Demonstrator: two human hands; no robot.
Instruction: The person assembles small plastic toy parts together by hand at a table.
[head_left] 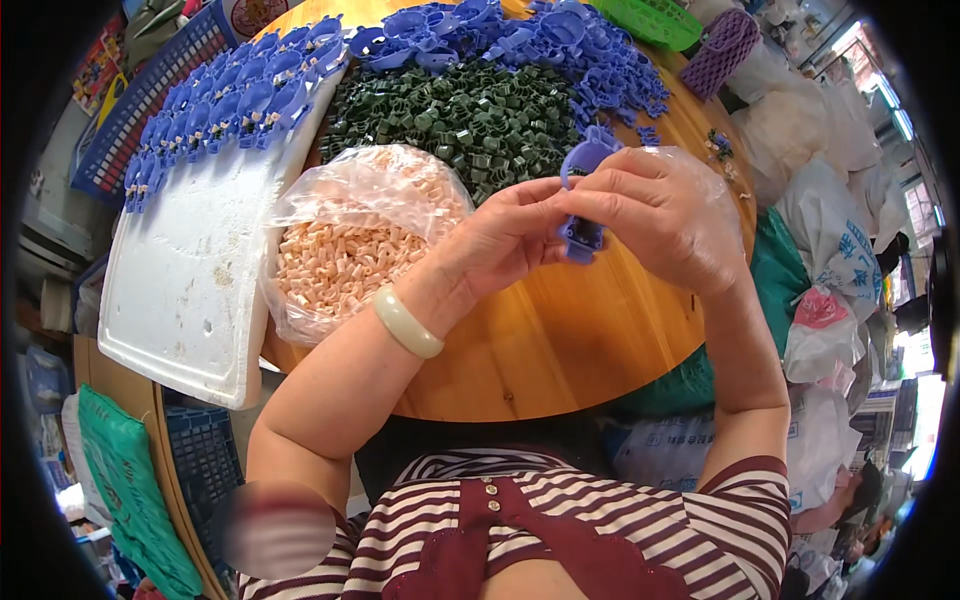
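Observation:
Above the round wooden table, both my hands meet around a blue plastic part point(594, 150) that has a rounded upper end and a dark piece set in its lower end. My left hand point(492, 245), with a pale bangle on the wrist, is closed on the part from the left. From the right, my right hand point(672, 215) pinches the same part, its fingers hiding the middle. Just beyond lie a heap of dark green clip-like pieces point(455, 120) and a pile of blue plastic parts point(540, 40). An open clear bag of small peach-coloured pieces point(350, 262) sits beside my left forearm.
A white foam board point(190, 290) at the left carries rows of blue parts point(230, 95). The wooden table point(540, 350) has a curved near edge. Purple point(718, 52) and green point(655, 20) baskets stand at the far right. Stuffed plastic bags point(835, 225) crowd the right side.

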